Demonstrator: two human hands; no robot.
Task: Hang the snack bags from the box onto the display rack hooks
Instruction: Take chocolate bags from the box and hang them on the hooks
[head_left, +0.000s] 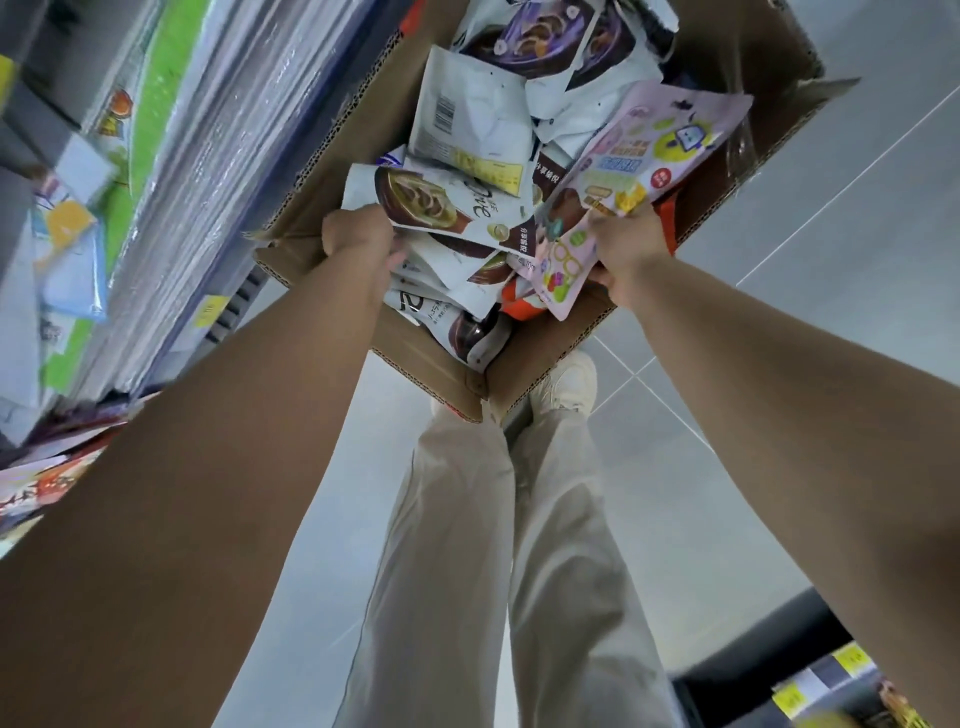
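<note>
An open cardboard box stands on the floor in front of me, full of loose snack bags. My left hand reaches into its near left side and grips the edge of a white and brown chocolate bag. My right hand holds a pink snack bag with cartoon prints, lifted at an angle over the box's right side. More white and purple bags lie deeper in the box. No rack hooks can be made out in this view.
Shelving with wrapped, colourful goods runs along the left, close to the box. Grey tiled floor spreads to the right. My legs and a white shoe stand just behind the box. A dark low shelf with yellow labels sits at the bottom right.
</note>
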